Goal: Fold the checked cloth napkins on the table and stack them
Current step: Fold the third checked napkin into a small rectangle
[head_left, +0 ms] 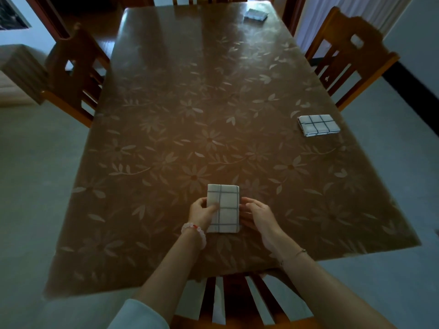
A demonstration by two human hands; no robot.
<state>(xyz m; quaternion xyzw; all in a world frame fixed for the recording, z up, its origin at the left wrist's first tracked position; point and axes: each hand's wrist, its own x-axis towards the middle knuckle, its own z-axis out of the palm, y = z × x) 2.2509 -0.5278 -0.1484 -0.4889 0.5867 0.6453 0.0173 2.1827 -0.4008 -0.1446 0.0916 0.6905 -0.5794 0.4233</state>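
Note:
A folded white napkin with grey checks (224, 207) lies near the front edge of the table (190, 115). My left hand (202, 213) grips its left edge, thumb on top. My right hand (255, 216) rests against its right edge with fingers curled along the side. A second folded checked napkin (318, 125) lies at the table's right edge. Far back on the right sits a third folded, darker-looking cloth (256, 14).
The table carries a brown floral cover. Wooden chairs stand at the left (73, 74), the right (349, 53) and directly below me (237, 302). A pale floor surrounds the table.

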